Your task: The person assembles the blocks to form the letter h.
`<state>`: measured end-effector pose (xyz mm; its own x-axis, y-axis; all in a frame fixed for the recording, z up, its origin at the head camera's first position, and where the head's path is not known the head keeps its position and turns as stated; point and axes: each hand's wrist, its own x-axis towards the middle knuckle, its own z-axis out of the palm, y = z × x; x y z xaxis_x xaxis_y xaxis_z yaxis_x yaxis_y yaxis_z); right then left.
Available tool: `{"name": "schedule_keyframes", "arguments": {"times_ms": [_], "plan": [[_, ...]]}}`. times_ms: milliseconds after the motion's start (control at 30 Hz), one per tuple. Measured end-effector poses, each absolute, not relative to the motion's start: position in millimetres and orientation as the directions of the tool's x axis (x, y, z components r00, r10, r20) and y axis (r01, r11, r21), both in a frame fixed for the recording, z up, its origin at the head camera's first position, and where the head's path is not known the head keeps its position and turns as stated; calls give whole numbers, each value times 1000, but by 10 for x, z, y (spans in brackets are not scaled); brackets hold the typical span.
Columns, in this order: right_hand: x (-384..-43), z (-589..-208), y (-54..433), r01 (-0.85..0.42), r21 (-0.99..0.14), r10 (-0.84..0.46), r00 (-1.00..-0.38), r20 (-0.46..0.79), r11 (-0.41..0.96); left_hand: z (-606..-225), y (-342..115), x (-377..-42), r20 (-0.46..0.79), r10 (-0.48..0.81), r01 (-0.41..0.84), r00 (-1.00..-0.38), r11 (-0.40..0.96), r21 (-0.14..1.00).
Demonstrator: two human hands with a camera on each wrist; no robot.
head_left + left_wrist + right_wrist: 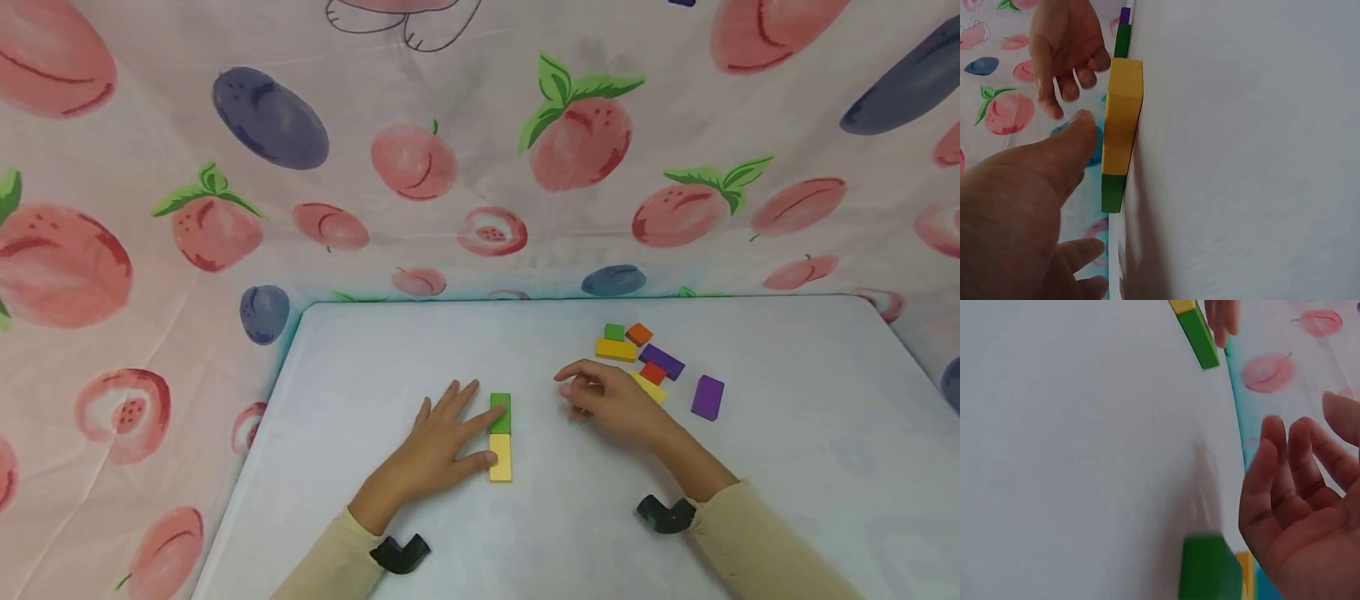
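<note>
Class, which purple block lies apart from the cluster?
The rightmost purple block in the head view, with a gap all round; the other purple block lies bunched with others.

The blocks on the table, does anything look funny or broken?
Nothing looks broken. One purple block sits alone, a bit odd because the other loose blocks bunch together at different angles. The lined-up green block and yellow block look neat.
</note>
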<state>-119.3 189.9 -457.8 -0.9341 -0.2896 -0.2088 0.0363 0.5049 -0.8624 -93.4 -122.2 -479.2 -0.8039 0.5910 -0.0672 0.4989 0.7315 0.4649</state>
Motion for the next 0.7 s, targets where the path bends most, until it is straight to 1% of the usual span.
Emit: {"name": "schedule_keyframes", "arguments": {"times_ms": [100,200,300,400,467,700], "plan": [[-1101,-4542,2078,-63,-819,-254,-962,-103,571,-4802,-1228,-966,-119,607,499,-786,736,457],[-1028,-4508,2240,-160,-751,-245,-970,-2,640,-4806,-1231,-997,-151,612,488,-776,735,472],[-970,-4482,2380,-203,-692,-231,-971,53,693,-4815,-1240,-1022,-164,619,474,-768,722,503],[-912,-4473,2503,-196,-673,-221,-974,50,713,-4846,-1261,-1043,-162,623,460,-765,705,541],[-874,-4477,2566,-172,-673,-208,-978,27,720,-4876,-1276,-1057,-145,626,455,-766,688,565],[-778,-4551,2688,-92,-678,-157,-987,-35,729,-4957,-1297,-1092,21,628,524,-778,629,575]]}}
